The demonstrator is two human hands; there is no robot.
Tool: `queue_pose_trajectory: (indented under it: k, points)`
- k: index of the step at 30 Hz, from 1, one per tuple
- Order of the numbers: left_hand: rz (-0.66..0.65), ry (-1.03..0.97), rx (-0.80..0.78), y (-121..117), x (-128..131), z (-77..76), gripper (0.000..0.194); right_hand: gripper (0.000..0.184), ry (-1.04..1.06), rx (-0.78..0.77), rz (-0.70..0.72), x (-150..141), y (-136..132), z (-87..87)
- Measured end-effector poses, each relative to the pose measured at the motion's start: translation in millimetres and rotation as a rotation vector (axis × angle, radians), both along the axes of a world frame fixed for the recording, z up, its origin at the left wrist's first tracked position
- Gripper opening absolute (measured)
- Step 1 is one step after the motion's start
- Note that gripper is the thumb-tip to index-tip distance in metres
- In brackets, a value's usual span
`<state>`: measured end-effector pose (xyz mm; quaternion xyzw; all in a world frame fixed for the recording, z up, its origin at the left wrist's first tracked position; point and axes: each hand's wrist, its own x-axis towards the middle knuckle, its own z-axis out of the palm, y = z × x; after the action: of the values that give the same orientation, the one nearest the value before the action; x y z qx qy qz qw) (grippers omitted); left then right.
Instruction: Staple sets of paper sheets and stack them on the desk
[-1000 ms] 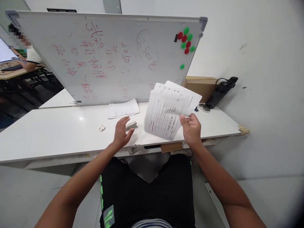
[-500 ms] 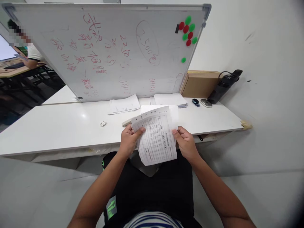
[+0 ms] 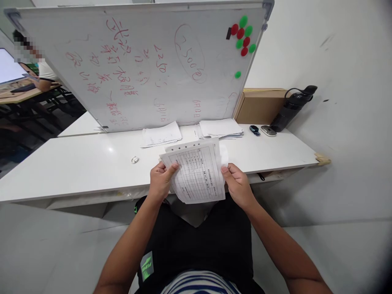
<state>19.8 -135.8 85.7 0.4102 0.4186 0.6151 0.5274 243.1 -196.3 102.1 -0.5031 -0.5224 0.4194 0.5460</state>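
Between my two hands are several printed paper sheets point(image 3: 197, 173), with a table form on the top one and punched holes along the far edge. My left hand point(image 3: 161, 179) pinches their left edge, thumb on top and fingers beneath. On the right side, my right hand point(image 3: 239, 183) grips the edge between thumb and fingers. The sheets are tilted and fanned slightly, held over my lap at the desk's front edge. Beyond them on the desk lie a left paper stack point(image 3: 162, 134) and a right paper stack point(image 3: 219, 128).
A whiteboard point(image 3: 137, 73) with red writing and round magnets stands along the white desk point(image 3: 76, 163). At the right are a cardboard box point(image 3: 260, 107), a black bottle point(image 3: 292, 108), a computer mouse point(image 3: 268, 130) and a small dark object point(image 3: 254, 130). A white ring-shaped item point(image 3: 134, 159) lies left. Another person point(image 3: 45, 75) sits far left.
My left hand has moved a little left and the sheets have shifted with it, their lower edge now higher. The pale object under them near my left hand is now hidden.
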Motion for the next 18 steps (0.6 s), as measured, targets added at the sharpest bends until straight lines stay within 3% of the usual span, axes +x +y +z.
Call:
queue_pose_trajectory:
  k: [9,18]
  points:
    - [0.015,-0.029,0.013,2.8,0.0,-8.5,0.040,0.029,-0.068,0.023,-0.085,-1.6,1.3,-2.8]
    - [0.075,0.108,-0.041,-0.5,-2.0,-4.1,0.038,0.027,-0.109,0.048,-0.122,-1.2,-3.2,-0.9]
